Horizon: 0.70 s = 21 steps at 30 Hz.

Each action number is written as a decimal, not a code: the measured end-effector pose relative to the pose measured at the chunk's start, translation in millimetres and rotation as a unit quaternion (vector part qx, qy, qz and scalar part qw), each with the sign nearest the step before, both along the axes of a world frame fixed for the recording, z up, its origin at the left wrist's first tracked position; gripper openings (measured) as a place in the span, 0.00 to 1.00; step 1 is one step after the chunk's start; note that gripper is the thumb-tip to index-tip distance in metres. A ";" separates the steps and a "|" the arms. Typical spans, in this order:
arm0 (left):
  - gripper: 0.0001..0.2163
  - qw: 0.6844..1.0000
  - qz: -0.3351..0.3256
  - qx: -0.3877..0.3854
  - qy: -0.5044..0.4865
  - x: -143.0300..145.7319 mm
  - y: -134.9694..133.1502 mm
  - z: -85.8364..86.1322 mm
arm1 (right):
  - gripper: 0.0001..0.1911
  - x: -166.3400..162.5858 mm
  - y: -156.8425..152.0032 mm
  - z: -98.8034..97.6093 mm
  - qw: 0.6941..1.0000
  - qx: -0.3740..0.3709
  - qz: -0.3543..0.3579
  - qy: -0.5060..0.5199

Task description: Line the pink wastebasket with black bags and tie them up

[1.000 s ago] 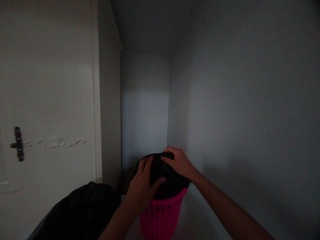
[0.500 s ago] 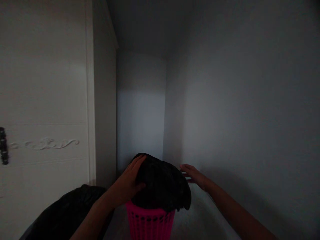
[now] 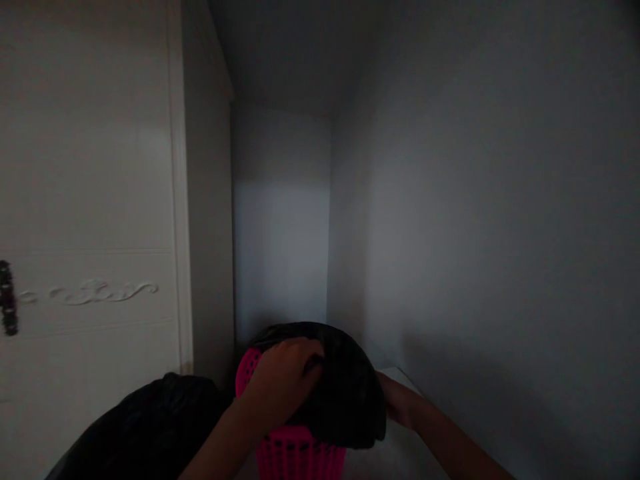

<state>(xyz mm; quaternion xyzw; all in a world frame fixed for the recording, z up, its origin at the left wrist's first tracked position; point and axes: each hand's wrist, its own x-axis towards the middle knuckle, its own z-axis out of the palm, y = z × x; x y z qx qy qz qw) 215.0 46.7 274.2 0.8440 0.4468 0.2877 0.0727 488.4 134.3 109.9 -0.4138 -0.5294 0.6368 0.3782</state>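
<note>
Gripping a fold of the black liner (image 3: 350,400) with the left hand (image 3: 287,370), fingers curled in, over the left side of the pink basket (image 3: 300,460). At the liner's right edge, touching it with the right hand (image 3: 400,403); cannot tell whether spread or pinching, with fingertips hidden. Draped, as to the liner, across the basket's mouth, drooping past the right front rim and leaving some left rim bare. Near the left forearm, a black sack (image 3: 145,427); beyond, a pale door (image 3: 85,167) with a dark handle (image 3: 7,298).
</note>
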 end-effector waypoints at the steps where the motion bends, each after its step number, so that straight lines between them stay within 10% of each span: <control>1: 0.12 0.999 0.018 0.000 -0.034 2.8 1.3 1.6 | 0.25 -1.6 -3.4 1.9 1.000 0.007 -0.006 0.029; 10: 0.19 0.934 0.005 -0.014 -0.358 4.5 16.2 -6.3 | 0.26 2.8 -3.4 36.3 0.936 0.070 -0.228 0.259; 17: 0.17 0.958 0.122 0.035 -0.258 -28.5 25.9 13.4 | 0.23 0.5 40.7 88.9 0.930 0.222 -0.267 0.120; 21: 0.14 0.903 0.203 0.069 -0.372 -60.7 48.7 39.1 | 0.20 -16.5 66.8 129.5 0.931 0.293 -0.210 0.062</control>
